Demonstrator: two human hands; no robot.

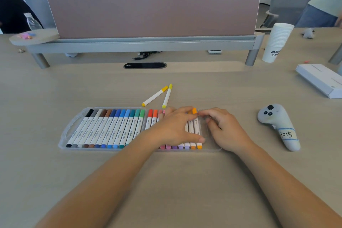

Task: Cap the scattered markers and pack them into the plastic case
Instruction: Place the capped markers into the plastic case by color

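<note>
The clear plastic case (64, 135) lies in front of me with a long row of capped markers (111, 127) in it, from black through blue and green to red, pink, purple and orange. My left hand (174, 127) lies flat across the right-hand markers, its thumb on the lower end of the last orange marker (196, 126). My right hand (224, 129) rests over the case's right end, its curled fingers at that marker's upper part by the cap. Two capped yellow markers, the left one (154, 96) and the right one (167, 96), lie loose on the desk just beyond the case.
A grey controller (279, 126) with a handwritten label lies to the right of the case. A stack of paper cups (277, 42) and a white box (320, 79) are at the far right. A pink divider (151, 7) on a grey rail closes off the back.
</note>
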